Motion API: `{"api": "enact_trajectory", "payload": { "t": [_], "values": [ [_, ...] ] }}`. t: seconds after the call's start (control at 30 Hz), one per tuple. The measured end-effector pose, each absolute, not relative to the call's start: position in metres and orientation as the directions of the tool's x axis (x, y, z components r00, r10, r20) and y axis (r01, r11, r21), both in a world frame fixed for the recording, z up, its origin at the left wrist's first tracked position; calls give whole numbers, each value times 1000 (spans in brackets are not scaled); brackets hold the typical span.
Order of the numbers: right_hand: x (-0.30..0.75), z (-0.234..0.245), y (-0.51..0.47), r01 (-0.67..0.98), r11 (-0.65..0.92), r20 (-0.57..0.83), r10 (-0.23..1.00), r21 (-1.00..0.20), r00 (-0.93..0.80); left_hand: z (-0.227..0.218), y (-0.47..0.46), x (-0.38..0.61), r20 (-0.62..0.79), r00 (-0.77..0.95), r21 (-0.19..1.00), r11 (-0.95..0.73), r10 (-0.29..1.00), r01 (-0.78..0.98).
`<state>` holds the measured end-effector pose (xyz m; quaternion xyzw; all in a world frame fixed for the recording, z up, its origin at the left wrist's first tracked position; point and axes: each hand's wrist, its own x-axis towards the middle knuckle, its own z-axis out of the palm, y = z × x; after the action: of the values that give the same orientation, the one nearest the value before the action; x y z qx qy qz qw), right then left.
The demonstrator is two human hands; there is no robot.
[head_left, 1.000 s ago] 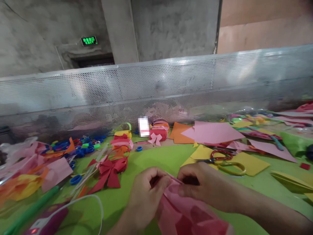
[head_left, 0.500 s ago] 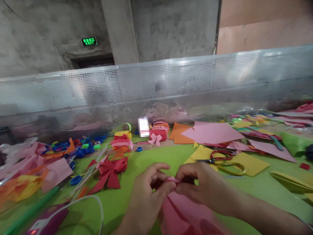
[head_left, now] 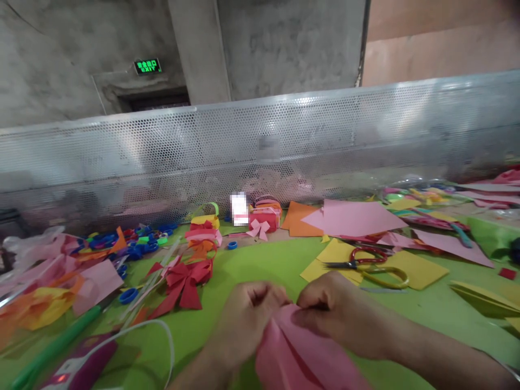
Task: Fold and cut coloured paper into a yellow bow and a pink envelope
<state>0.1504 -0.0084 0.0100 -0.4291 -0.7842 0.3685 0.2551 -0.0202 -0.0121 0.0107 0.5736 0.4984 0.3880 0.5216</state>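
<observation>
A folded sheet of pink paper point(head_left: 309, 357) hangs between my two hands at the front of the green table surface point(head_left: 260, 260). My left hand point(head_left: 249, 317) is closed on its upper left edge, fingers curled inward. Close beside it, my right hand point(head_left: 337, 311) pinches the upper right edge between thumb and fingers. Creases run down the paper from the pinched top, and its lower part leaves the view. Beyond my right hand lie scissors point(head_left: 385, 276) with red and yellow handles, on yellow paper point(head_left: 422, 271).
Left of my hands are a red paper bow point(head_left: 184, 284), a blue ring point(head_left: 128, 296), and a purple glue gun point(head_left: 87, 360) with a white cord. Small paper bags point(head_left: 264, 216) stand by the perforated metal panel point(head_left: 244, 141). Pink sheets point(head_left: 357, 216) lie at the back right.
My left hand has turned, its fingers now curled in over the paper's top edge. The pink paper has risen slightly between my hands. The right hand keeps its pinch.
</observation>
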Motion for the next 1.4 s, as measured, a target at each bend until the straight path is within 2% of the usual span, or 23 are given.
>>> {"api": "enact_trajectory", "payload": {
  "t": [0.1, 0.17, 0.3, 0.5, 0.73, 0.87, 0.97, 1.07, 1.2, 1.4],
  "values": [
    [154, 8, -1, 451, 338, 135, 896, -826, -423, 10, -6, -27, -235, 154, 964, 250, 960, -90],
    [157, 7, 7, 415, 340, 170, 903, -844, -394, 11, -2, -31, -289, 225, 931, 328, 930, -160],
    [162, 0, 23, 359, 336, 206, 912, -871, -356, 9, 1, -33, -244, 317, 957, 280, 917, -74],
    [161, -3, 25, 318, 302, 158, 899, -899, -408, -4, 3, -30, -181, 187, 982, 168, 966, 85],
    [160, 0, 22, 394, 238, 120, 946, -888, -301, -1, 3, -29, -165, 188, 978, 137, 968, 155],
    [158, -8, 27, 269, 211, 109, 931, -940, -349, 2, 2, -27, -118, 192, 981, 84, 974, 177],
    [157, -11, 27, 209, 218, 142, 935, -953, -326, 0, 1, -26, -141, 227, 983, 109, 964, 151],
    [156, -7, 21, 289, 305, 208, 923, -907, -324, -4, -1, -26, -219, 294, 975, 217, 930, 41],
    [153, 2, 10, 386, 379, 266, 911, -841, -314, -5, -4, -25, -223, 405, 960, 271, 887, -66],
    [150, 3, 0, 485, 479, 390, 878, -731, -278, -5, -10, -20, -224, 433, 962, 269, 873, -45]
  ]
}}
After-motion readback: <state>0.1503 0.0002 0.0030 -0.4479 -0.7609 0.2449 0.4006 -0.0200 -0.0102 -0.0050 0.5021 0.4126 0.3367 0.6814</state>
